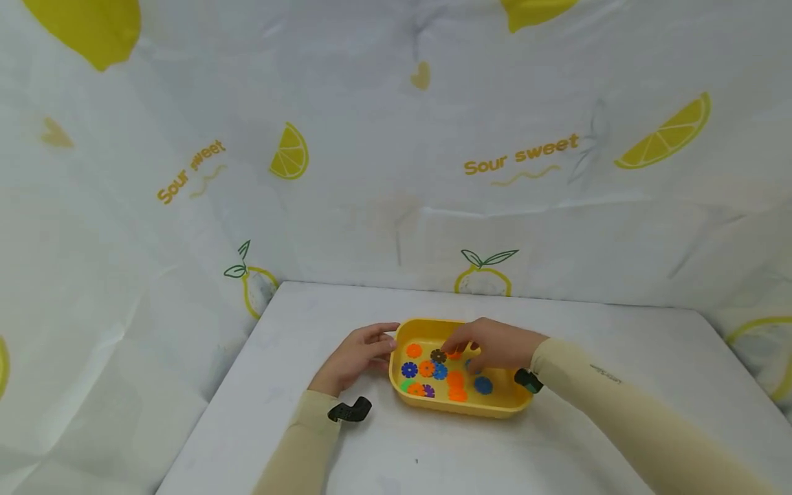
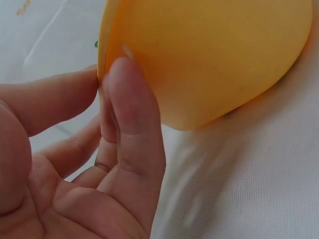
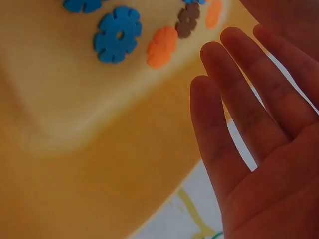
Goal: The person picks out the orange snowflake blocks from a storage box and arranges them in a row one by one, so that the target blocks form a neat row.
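Observation:
A yellow plastic tray [image 1: 460,409] holds several notched plastic building discs. My left hand [image 1: 359,354] is at the tray's left wall; its fingers, slightly bent, touch the rim and outer side in the left wrist view. Inside the tray, my right hand [image 1: 498,344] reaches down with fingers apart. One fingertip is close to a brown disc [image 1: 438,356]; whether it touches cannot be told. The right wrist view shows the fingers fairly straight beside an orange disc [image 3: 162,47] and a blue disc [image 3: 118,35]. The right hand partly covers the tray's back and some discs.
The tray stands on a white-covered table [image 1: 247,412]. Behind and to the left hangs a white sheet [image 1: 371,172] printed with lemons and lettering. Within the tray, orange discs [image 1: 456,385] gather near the middle, and a dark blue disc [image 1: 409,370] lies at the left.

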Demonstrator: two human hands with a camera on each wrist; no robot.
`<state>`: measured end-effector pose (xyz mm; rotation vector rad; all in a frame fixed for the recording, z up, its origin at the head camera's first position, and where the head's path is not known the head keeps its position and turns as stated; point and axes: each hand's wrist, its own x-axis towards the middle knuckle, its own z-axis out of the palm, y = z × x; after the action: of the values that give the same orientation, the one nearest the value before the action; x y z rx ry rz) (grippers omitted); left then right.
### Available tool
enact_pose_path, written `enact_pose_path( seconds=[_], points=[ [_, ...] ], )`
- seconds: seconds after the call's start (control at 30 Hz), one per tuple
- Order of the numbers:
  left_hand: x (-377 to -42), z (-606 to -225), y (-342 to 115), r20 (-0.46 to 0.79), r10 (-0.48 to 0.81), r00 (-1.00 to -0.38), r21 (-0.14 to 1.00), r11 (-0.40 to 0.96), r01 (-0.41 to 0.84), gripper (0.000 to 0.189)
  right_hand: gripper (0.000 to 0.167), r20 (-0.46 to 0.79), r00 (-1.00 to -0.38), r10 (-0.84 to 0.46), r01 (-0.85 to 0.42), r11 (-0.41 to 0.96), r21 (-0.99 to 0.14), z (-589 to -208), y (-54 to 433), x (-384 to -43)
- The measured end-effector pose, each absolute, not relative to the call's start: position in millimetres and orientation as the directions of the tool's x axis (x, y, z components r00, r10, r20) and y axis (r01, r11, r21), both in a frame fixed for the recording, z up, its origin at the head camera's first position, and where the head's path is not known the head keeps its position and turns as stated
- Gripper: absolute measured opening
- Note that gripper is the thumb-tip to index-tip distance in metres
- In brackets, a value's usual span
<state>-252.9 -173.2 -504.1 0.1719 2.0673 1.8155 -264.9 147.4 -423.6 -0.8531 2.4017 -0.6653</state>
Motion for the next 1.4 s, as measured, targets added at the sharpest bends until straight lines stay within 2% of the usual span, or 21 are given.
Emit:
enact_pose_path(
  seconds=[0.17, 0.37, 0.57, 0.8, 1.27, 1.4],
  points=[
    [-255, -504, -172, -0.204, 0.353, -0.913, 0.978, 0.118, -0.172, 0.053, 0.036, -0.323, -0.634, -0.703, -0.49, 0.687, -0.536, -427, 133, -267],
    [-261, -499, -170, -0.191, 0.371, -0.909, 0.982, 0.088, -0.17, 0.052, 0.028, -0.324, -0.636, -0.701, -0.521, 0.699, -0.489, -422, 124, -268],
    [-264, -499, -169, -0.185, 0.399, -0.898, 0.983, 0.069, -0.172, 0.051, 0.034, -0.342, -0.608, -0.717, -0.561, 0.693, -0.454, -424, 119, -264],
    [-256, -508, -176, -0.218, 0.382, -0.898, 0.976, 0.068, -0.208, 0.051, 0.034, -0.331, -0.571, -0.751, -0.66, 0.66, -0.358, -448, 114, -253],
    [-255, -515, -177, -0.192, 0.397, -0.897, 0.98, 0.03, -0.196, 0.054, 0.033, -0.364, -0.524, -0.77, -0.702, 0.632, -0.327, -453, 104, -253],
    [-256, -513, -177, -0.19, 0.395, -0.899, 0.981, 0.037, -0.191, 0.053, 0.033, -0.375, -0.533, -0.759, -0.689, 0.646, -0.328, -453, 103, -255]
  ],
)
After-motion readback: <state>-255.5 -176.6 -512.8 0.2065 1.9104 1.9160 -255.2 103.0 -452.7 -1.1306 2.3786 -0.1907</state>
